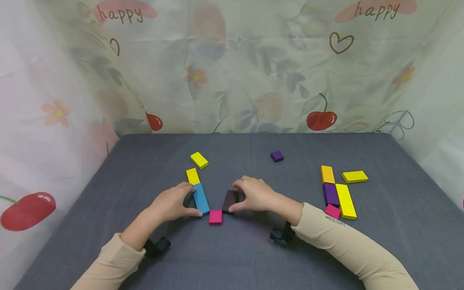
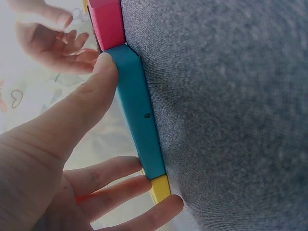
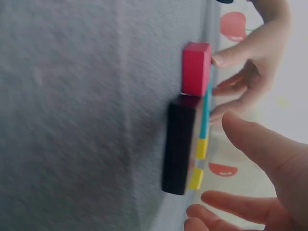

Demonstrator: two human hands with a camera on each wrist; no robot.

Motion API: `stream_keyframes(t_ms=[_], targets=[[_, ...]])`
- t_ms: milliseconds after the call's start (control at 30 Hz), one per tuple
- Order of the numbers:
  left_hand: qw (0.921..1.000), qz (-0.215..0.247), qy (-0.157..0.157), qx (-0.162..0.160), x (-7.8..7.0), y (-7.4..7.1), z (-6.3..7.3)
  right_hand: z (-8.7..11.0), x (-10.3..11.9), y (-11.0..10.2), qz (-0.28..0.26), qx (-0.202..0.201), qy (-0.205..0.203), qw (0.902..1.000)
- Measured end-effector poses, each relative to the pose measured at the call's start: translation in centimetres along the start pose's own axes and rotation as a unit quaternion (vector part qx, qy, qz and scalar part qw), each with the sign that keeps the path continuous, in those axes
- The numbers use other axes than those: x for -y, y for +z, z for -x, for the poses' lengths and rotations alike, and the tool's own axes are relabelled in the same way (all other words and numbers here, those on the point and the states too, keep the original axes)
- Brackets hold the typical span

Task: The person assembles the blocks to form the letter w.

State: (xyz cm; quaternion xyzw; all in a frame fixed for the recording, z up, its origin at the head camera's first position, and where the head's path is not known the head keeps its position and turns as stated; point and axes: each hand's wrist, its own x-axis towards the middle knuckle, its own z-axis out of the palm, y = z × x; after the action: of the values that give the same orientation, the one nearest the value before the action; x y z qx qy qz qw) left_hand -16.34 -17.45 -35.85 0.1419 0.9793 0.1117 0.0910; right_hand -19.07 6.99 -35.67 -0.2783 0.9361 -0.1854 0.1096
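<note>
My left hand (image 1: 175, 203) spans a long blue block (image 1: 201, 199), thumb at its near end and fingers by its far end. In the left wrist view, the blue block (image 2: 137, 106) lies between the yellow block (image 2: 161, 186) and the pink block (image 2: 109, 24). My right hand (image 1: 256, 195) is beside a black block (image 1: 230, 200), thumb and fingers spread apart. In the right wrist view, a gap separates the thumb from the black block (image 3: 179, 147). One end of the black block is by the pink block (image 1: 215, 217), making a V-like row with the blue one.
A loose yellow block (image 1: 199, 160) and a small purple block (image 1: 277, 156) lie farther back. On the right, an orange block (image 1: 328, 174), a purple block (image 1: 330, 194), a pink block (image 1: 332, 211) and a long yellow block (image 1: 346, 201) cluster beside another yellow block (image 1: 355, 176).
</note>
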Motion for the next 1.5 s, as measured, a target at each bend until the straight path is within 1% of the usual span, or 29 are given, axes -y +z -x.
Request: stream_keyframes(t_ms=[133,233,533,700,900,1100,1267,1367,1500], targets=[[1.0,-0.001,-0.006,0.001,-0.1,0.0,0.0,-0.6,0.0,-0.9,-0.01,0.001,-0.007,0.9999],[1.0,-0.002,-0.008,0.001,-0.1,-0.1,-0.1,-1.5,-0.2,-1.5,-0.017,0.004,-0.016,0.9997],[1.0,0.003,-0.001,-0.003,-0.1,-0.1,0.1,-5.6,-1.1,-3.1,-0.05,0.022,-0.065,0.9964],[1.0,0.002,0.004,-0.008,0.0,-0.1,0.1,-8.0,-0.7,-3.4,-0.061,0.037,-0.076,0.9946],[0.9999,0.005,0.008,-0.011,0.1,0.0,0.1,-10.8,0.0,-3.1,-0.068,0.046,-0.058,0.995],[0.9999,0.007,0.007,-0.008,0.2,0.0,0.0,-13.2,0.7,-2.4,-0.059,0.047,-0.033,0.9966],[0.9999,0.006,0.007,-0.009,0.3,0.0,0.0,-14.7,1.2,-1.7,-0.057,0.046,-0.017,0.9972],[0.9999,0.005,0.003,-0.009,0.2,0.1,0.0,-15.3,1.3,-1.3,-0.055,0.045,-0.009,0.9974],[1.0,0.0,0.0,-0.008,0.2,0.0,0.0,-15.9,1.7,-1.1,-0.049,0.054,0.002,0.9973]])
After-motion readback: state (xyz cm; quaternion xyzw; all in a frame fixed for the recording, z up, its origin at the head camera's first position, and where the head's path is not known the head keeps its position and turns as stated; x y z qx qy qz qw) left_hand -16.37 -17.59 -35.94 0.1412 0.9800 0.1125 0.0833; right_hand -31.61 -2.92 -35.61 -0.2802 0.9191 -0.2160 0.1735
